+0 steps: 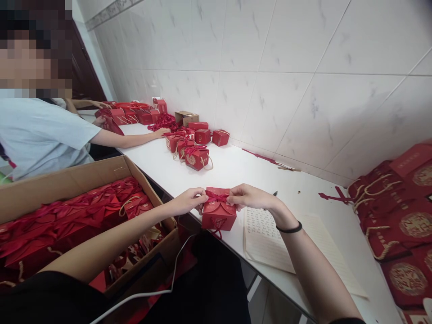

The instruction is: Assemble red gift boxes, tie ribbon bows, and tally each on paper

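A small red gift box [219, 219] stands at the table's near edge, its lid flaps folded over and a dark red ribbon [218, 196] lying across the top in a bow. From the left, my left hand [191, 200] pinches one side of the ribbon between thumb and finger. On the opposite side, my right hand [248, 196] pinches the other side of the bow, its remaining fingers curled by the box. Ribbon ends hang down the front of the box. An open notebook [270, 238] with handwriting lies under my right forearm, a dark pen beside it.
A large cardboard carton [135, 168] of red boxes stands left. Several finished boxes [196, 157] with rope handles sit further along the table. A co-worker's arm [131, 140] reaches toward a ribbon heap [165, 122]. Red gift bags [401, 225] are stacked right; a white cable [175, 274] hangs below.
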`<state>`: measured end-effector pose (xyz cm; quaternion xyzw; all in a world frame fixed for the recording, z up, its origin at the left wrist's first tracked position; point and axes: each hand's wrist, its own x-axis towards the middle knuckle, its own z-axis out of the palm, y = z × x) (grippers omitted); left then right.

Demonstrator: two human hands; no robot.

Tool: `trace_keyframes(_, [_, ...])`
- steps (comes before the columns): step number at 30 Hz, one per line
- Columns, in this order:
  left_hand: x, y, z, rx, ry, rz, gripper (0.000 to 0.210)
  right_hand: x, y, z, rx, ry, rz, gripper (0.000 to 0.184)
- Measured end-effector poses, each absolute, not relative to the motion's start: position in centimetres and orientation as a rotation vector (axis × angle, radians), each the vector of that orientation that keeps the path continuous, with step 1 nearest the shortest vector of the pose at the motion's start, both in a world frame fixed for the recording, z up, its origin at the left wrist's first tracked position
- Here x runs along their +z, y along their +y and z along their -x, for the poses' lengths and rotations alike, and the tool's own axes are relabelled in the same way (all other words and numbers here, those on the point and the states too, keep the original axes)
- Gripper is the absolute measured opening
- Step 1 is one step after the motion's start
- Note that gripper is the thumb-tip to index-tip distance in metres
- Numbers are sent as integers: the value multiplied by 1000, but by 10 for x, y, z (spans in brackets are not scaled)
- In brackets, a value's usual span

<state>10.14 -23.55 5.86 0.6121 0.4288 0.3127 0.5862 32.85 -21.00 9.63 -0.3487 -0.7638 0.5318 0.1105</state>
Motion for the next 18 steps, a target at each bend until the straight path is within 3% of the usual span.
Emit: trace_keyframes(18, [49,-229,-94,692,857,-1442,39,92,-203,-335,1780,-2107,975,28])
